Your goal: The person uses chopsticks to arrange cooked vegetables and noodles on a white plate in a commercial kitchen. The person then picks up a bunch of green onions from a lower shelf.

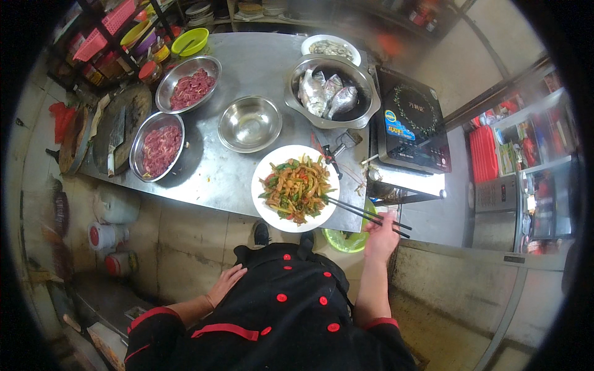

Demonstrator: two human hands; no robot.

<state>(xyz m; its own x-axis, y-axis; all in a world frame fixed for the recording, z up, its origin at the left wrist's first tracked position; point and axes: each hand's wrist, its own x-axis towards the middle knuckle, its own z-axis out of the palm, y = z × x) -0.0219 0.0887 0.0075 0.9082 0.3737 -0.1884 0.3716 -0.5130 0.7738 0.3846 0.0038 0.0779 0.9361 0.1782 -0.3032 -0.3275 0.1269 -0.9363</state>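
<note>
My right hand (383, 236) grips a pair of black chopsticks (357, 208). Their tips touch the right side of the stir-fried dish (299, 188), a mix of light strips, green pieces and bits of red. This food is heaped on a white round plate (260, 199), which juts over the front edge of the steel table (209, 185). Down at my side, my left hand (227, 283) rests on my black jacket (297, 320) with nothing in it.
Behind the plate stands a bare steel bowl (250, 125); whole fish (315, 95) lie in a steel pot. Two bowls of sliced raw meat (160, 150) neighbour a cleaver (117, 134) on a round chopping board (100, 146). An induction cooker (413, 120) is at right, a green bin (341, 243) below.
</note>
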